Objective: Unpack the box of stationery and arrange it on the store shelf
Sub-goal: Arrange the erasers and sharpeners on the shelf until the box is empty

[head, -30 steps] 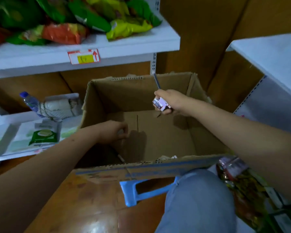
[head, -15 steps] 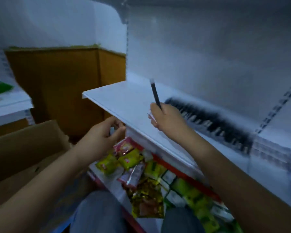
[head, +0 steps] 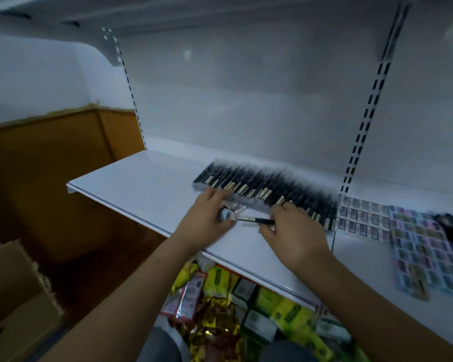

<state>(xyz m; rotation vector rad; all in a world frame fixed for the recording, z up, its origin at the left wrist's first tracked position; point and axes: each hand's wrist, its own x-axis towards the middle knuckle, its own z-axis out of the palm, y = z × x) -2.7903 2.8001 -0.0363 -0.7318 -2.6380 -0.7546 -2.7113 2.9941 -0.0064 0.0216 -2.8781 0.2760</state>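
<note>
Head camera looks down, close over shelf (head: 147, 189).

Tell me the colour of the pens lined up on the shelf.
Black, with pale labels, on the row of pens; the head view shows it, though blurred.

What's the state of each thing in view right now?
left hand: over the shelf, grip on a small white item
right hand: grip on the pen
pen: lying level, just above the shelf
row of pens: laid side by side
white shelf: partly stocked
cardboard box: open, contents hidden
</note>
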